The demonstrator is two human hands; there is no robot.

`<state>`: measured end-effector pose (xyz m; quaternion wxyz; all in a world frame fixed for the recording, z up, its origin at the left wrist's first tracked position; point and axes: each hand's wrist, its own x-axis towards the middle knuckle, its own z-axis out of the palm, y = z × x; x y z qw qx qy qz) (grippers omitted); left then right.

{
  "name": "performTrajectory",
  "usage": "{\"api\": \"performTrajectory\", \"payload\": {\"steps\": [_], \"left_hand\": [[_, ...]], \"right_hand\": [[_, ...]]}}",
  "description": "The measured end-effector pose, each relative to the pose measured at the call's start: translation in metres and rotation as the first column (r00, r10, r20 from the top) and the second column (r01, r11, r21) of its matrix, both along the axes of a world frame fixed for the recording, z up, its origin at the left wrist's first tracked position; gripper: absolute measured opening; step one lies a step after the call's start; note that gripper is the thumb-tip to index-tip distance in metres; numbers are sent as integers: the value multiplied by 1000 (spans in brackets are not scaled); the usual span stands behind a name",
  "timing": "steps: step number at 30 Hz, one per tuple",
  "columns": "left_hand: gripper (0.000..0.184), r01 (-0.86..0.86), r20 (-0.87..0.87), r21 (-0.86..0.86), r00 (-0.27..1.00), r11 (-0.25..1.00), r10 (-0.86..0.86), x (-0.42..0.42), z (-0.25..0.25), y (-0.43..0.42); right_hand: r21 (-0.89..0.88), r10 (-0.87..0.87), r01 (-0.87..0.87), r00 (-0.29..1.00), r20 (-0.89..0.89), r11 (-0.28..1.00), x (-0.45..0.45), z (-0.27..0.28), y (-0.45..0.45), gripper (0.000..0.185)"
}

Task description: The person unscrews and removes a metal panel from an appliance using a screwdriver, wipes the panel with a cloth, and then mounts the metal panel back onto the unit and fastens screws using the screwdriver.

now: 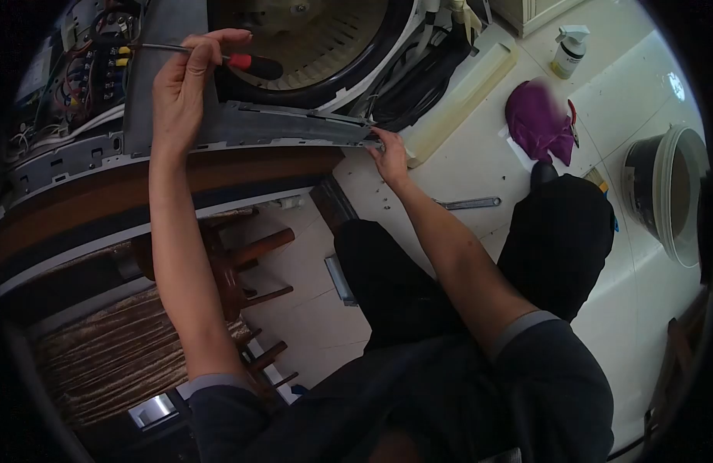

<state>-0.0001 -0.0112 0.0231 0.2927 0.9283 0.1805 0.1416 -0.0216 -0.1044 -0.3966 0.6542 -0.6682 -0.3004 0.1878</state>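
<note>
Left hand (180, 100) is up at the top left of the frame, closed round a screwdriver (256, 67), fingers and thumb on it near where shaft meets handle; the red and black handle points right, the shaft runs left towards the wires (67, 77), and I can't tell if the tip touches anything; right hand (391, 158) is well apart from it, near top centre, fingertips at the right end of a grey rail (283, 127), can't tell if it's gripping or just touching; above the rail there's a big black ring (318, 94) with a brown slotted inside; black hoses (418, 96) bunch to its right, then a long cream strip (466, 104); a wrench (472, 203) lies on the tiles right of centre; upper right has a purple cloth (532, 123) and a spray bottle (569, 58); bucket (633, 181) sits at the right edge; wooden stool legs (265, 247) lower left.
</note>
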Motion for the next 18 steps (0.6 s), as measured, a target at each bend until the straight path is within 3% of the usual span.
{"api": "performTrajectory", "payload": {"steps": [1, 3, 6, 10, 12, 16, 18], "left_hand": [[33, -3, -3, -3, 1000, 1000, 3, -1, 0, 0], [33, -3, -9, -19, 1000, 1000, 3, -1, 0, 2], [32, 21, -6, 30, 1000, 999, -21, -1, -1, 2], [31, 42, 2, 62, 999, 997, -42, -2, -3, 4], [30, 34, 13, 55, 999, 998, -35, -1, -2, 1], [29, 33, -16, 66, 999, 997, -32, -1, -1, -1], [28, 34, -43, 155, 999, 987, -27, -2, -2, -2]], "right_hand": [[-3, 3, -3, 1000, -3, 1000, -3, 0, 4, 52], [-40, -1, -19, 899, -438, 999, -5, -1, 11, 46], [18, 7, 4, 822, -569, 1000, -2, -7, 15, 44], [73, -55, 91, 918, -393, 993, -2, -4, 27, 38], [167, 90, 17, 787, -611, 986, -4, -8, 31, 32], [200, 145, -1, 693, -706, 980, 1, -20, 45, 27], [104, 131, -81, 693, -709, 991, 6, -20, 46, 22]]}}
